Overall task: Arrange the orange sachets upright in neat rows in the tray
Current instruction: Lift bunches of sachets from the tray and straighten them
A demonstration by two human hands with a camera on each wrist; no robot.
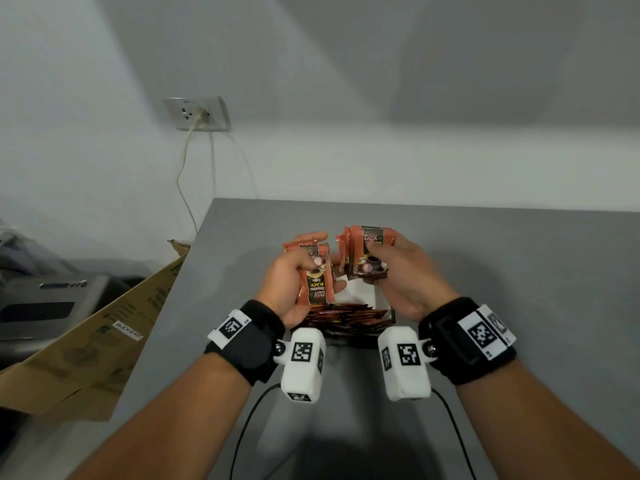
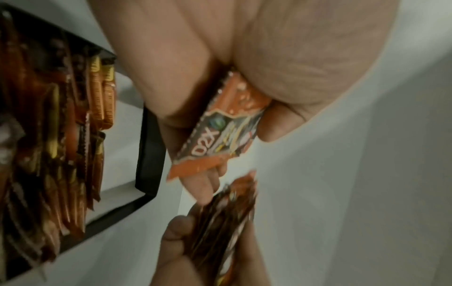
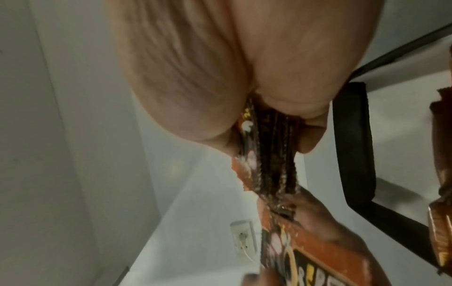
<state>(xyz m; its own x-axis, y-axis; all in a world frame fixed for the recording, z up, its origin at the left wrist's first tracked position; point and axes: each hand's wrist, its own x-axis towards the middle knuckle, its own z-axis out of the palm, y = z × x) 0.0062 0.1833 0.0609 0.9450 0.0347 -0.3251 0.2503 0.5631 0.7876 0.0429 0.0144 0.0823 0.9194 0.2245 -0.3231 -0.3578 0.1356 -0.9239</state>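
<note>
My left hand [image 1: 304, 268] grips an orange sachet [image 1: 317, 284] with its print upside down, held above the tray. In the left wrist view the same sachet [image 2: 220, 133] lies between thumb and fingers. My right hand [image 1: 384, 261] holds a stack of several orange sachets [image 1: 367, 252] upright, just right of the left hand; the right wrist view shows the stack [image 3: 271, 151] edge-on. Below both hands sits the black-rimmed tray [image 1: 392, 315], with a row of sachets [image 1: 341, 317] standing in its near part and white floor showing behind them. The tray sachets [image 2: 61, 135] also appear in the left wrist view.
The tray stands on a grey table [image 1: 519, 271] against a white wall. A cardboard box [image 1: 104, 341] leans at the table's left edge, with a printer [image 1: 45, 303] beyond. A wall socket [image 1: 197, 114] with a cord hangs above. Two black cables [image 1: 242, 438] run along the near table.
</note>
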